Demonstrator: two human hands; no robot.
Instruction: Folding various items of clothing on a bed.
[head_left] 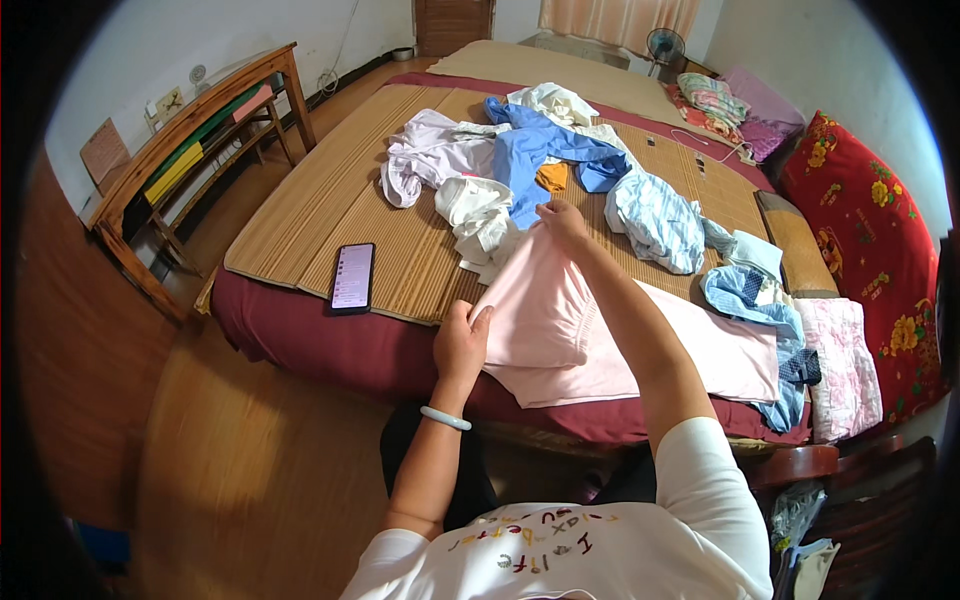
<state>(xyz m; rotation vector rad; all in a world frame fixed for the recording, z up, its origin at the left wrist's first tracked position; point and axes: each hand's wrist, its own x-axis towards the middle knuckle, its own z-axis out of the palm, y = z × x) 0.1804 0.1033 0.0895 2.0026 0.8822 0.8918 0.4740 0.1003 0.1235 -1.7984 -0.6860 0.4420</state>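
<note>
A pale pink garment with a gathered, elastic-looking edge is stretched between my two hands at the front of the bed. Its wider part lies flat toward the right; I cannot make out its exact kind. My left hand, with a pale bangle on the wrist, pinches the near left edge. Farther away, my right hand grips the upper edge, close to a blue garment. A crumpled white garment lies just left of the right hand, partly beside the pink fabric.
A lit phone lies on the mat at left. Heaped around are a lilac garment, a blue-white striped garment and a light-blue garment. A folded pink-white cloth sits by the red cushion. A wooden chair stands lower right.
</note>
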